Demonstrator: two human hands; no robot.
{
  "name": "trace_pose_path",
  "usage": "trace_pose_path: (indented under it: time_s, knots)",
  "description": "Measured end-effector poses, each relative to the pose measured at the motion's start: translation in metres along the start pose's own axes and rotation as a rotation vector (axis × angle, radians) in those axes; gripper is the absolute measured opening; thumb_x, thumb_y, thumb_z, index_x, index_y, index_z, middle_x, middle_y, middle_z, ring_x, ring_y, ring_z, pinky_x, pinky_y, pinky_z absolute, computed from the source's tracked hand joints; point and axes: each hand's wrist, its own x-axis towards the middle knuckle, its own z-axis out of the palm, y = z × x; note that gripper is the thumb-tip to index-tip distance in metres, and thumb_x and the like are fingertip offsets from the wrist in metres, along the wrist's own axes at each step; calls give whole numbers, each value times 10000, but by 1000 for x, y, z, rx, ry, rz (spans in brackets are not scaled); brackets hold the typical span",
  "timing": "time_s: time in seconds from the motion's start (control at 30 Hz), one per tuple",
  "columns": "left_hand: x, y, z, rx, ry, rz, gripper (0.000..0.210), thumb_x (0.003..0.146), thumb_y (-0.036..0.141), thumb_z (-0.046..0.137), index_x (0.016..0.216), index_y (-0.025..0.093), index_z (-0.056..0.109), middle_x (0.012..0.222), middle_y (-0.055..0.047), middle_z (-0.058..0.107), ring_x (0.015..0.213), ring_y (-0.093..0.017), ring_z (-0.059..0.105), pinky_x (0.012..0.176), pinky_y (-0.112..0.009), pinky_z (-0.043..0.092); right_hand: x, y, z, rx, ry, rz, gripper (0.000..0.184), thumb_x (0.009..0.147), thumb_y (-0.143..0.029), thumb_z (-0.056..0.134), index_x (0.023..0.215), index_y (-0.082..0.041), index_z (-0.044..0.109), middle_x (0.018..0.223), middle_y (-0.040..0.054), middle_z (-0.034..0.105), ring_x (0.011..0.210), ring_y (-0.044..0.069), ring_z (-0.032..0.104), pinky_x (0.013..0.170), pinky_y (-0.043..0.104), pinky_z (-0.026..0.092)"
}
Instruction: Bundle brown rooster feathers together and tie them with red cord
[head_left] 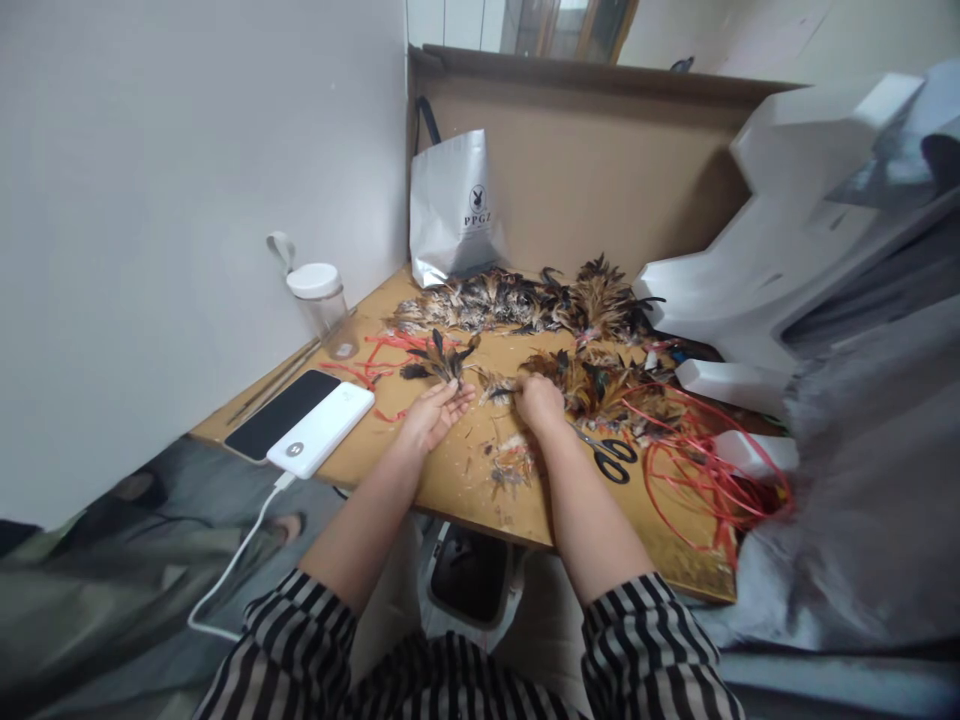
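Note:
My left hand (439, 413) pinches a small bunch of dark and brown feathers (441, 360) by its base, the tips fanning upward. Close by on the right, my right hand (540, 402) is closed at the edge of a pile of brown feathers (600, 385); its fingertips are hidden, so what they grip cannot be made out. Below the hands lie loose feather scraps (511, 465). Black-handled scissors (613, 458) rest just right of my right wrist. Farther back, a long heap of feathers (495, 298) stretches across the table (465, 490).
Red plastic string (690, 470) is tangled at the right, with more strips (375, 355) at left. A clear bottle (322, 305), a phone (281, 412) and a cabled white power bank (321, 430) stand left. A silver bag (454, 205) is behind; a bin (471, 575) sits below.

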Motion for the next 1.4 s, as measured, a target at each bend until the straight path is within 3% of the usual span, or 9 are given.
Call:
trace_pose_path:
  time_s: [0.2, 0.33, 0.53, 1.13, 1.4]
  knots:
    - [-1, 0, 1, -1, 0, 13, 81, 731, 168, 598, 793, 120, 580, 808, -82, 662, 740, -129, 625, 650, -215, 473, 3, 2, -8, 266, 112, -10, 158, 727, -247, 483, 743, -193, 630, 809, 54, 601, 725, 157, 536, 650, 253, 375]
    - [1, -1, -1, -11, 6, 30, 65, 727, 150, 598, 781, 116, 584, 866, -89, 656, 762, -122, 619, 665, -210, 473, 4, -2, -12, 467, 200, -99, 162, 722, -239, 483, 775, -180, 624, 810, 38, 599, 715, 141, 525, 679, 244, 386]
    - [1, -1, -2, 7, -9, 50, 100, 732, 143, 592, 826, 108, 594, 926, -90, 645, 764, -121, 618, 653, -205, 477, 1, -10, -17, 590, 238, -212, 161, 727, -210, 477, 785, -168, 622, 782, 39, 582, 715, 142, 519, 699, 249, 389]
    - [-6, -4, 0, 145, -257, -116, 111, 745, 120, 571, 823, 65, 629, 894, -137, 654, 742, -117, 616, 671, -197, 477, -3, -24, -11, 549, 203, -274, 138, 738, -187, 490, 777, -180, 623, 742, 29, 575, 713, 141, 514, 677, 242, 377]
    - [-7, -2, 3, 121, -200, -13, 87, 723, 116, 592, 766, 62, 646, 808, -120, 664, 707, -109, 612, 659, -186, 471, -6, -29, -13, 418, 116, -201, 146, 730, -190, 485, 777, -187, 623, 767, 35, 607, 751, 152, 531, 687, 241, 364]
